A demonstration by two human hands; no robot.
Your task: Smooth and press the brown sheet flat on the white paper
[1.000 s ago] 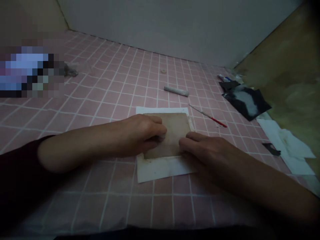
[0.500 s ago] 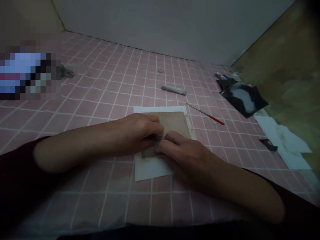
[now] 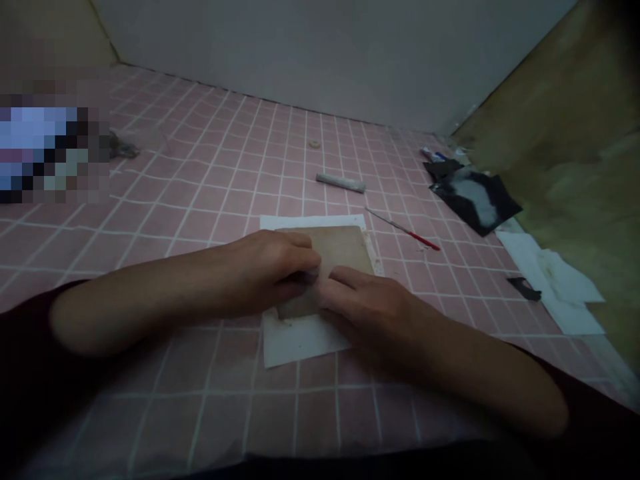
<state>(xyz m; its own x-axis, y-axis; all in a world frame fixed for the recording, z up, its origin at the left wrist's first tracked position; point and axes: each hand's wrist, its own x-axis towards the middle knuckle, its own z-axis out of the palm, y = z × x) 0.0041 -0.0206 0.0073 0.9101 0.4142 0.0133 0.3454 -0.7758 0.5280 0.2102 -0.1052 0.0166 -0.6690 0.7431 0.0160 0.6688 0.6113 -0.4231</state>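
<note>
Pink, white-gridded cover (image 3: 200,160) | grey wall (image 3: 300,60) behind | mottled yellowish-brown surface (image 3: 565,133) at right | dim light

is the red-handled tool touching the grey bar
Apart. The head view shows a strip of pink checked cloth between the thin tip of the red-handled tool and the right end of the grey bar.

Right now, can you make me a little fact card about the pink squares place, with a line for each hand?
Left hand: the left hand is over the flat brown piece, fingers curled
Right hand: the right hand is close beside it, fingers bent
In fingers: too dark to tell
Underneath: white sheet on pink checked cloth
Beyond: gray bar, small pale ring
Right side: thin red-handled tool, black sheet, white papers
</note>
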